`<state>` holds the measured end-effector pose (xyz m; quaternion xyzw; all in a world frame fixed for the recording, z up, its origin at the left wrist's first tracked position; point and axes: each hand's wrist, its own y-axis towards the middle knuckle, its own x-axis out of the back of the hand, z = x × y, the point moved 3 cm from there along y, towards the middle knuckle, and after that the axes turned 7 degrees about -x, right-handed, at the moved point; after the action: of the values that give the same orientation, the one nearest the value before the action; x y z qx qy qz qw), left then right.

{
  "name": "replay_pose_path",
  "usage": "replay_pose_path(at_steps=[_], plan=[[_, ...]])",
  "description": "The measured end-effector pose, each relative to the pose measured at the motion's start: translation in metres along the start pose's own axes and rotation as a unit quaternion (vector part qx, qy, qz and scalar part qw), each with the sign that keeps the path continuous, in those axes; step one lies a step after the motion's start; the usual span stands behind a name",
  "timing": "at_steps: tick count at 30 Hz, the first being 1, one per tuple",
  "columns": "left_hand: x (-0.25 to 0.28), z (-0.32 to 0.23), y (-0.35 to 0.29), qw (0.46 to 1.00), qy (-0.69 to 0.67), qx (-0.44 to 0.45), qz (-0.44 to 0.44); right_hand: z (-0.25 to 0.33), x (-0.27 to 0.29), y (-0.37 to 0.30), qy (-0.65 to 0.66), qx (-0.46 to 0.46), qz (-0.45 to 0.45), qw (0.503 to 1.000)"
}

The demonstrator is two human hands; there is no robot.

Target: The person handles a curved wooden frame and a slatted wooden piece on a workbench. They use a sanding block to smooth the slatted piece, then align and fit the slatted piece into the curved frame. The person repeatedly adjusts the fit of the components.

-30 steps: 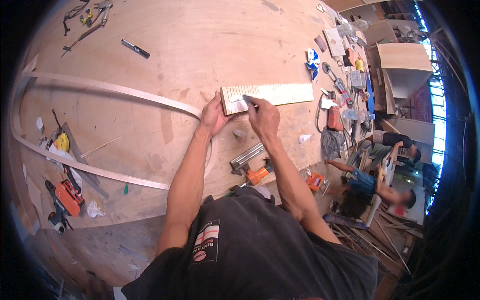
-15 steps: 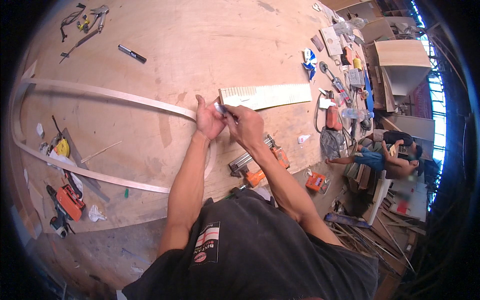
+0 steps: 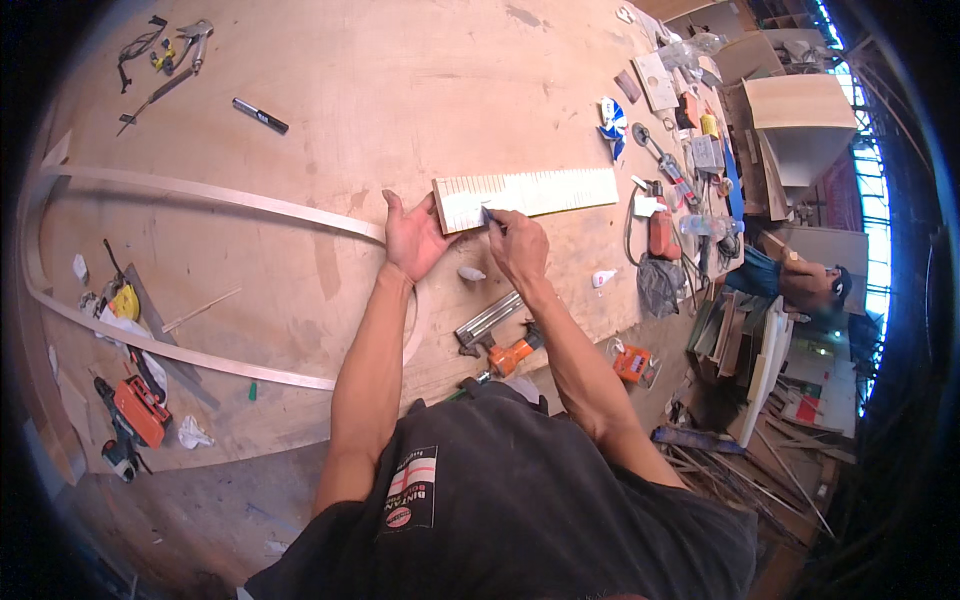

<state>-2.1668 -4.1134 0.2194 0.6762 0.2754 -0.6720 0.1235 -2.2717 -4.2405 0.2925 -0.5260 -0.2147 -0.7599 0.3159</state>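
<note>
My left hand is spread, palm showing and thumb up, with its fingertips at the left end of a slotted wooden strip. Rows of cuts run across this pale strip, and a whitish patch shows on its left end. At the strip's near edge, my right hand is closed in a pinch; a small greyish bit shows at its fingertips, too small to name. Between my hands and nearer to me lies a small white bottle. A long bent band of thin wood loops leftward from behind my left wrist.
Near my right forearm lies an orange power tool beside a metal-railed piece. A black marker and an air blow gun lie farther off. An orange drill sits at left. Tools and bottles crowd the right edge; another person is beyond.
My hands have moved apart. The small white thing between them is gone from my fingers, and a white bottle now lies on the table. My right hand has moved onto the strip.
</note>
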Motion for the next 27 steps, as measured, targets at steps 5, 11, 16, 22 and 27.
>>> replay_pose_path(at_steps=[5, 11, 16, 22, 27], plan=[[-0.002, 0.0, 0.001, 1.0, 0.015, -0.009, -0.007, 0.035, 0.005, -0.012, 0.038, 0.067, 0.001, 0.997], [0.01, 0.0, 0.001, 1.0, -0.011, -0.003, 0.015, 0.071, 0.022, -0.029, 0.111, 0.094, 0.095, 0.985], [0.011, -0.001, 0.002, 1.0, -0.01, 0.004, -0.009, -0.001, 0.034, 0.027, 0.074, -0.002, -0.016, 0.997], [0.024, 0.017, 0.027, 0.999, 0.023, 0.016, -0.026, -0.045, 0.004, 0.057, -0.097, 0.023, 0.009, 0.995], [0.035, 0.023, 0.04, 1.0, 0.001, 0.01, -0.028, -0.054, 0.017, 0.075, -0.008, -0.025, -0.052, 0.998]])
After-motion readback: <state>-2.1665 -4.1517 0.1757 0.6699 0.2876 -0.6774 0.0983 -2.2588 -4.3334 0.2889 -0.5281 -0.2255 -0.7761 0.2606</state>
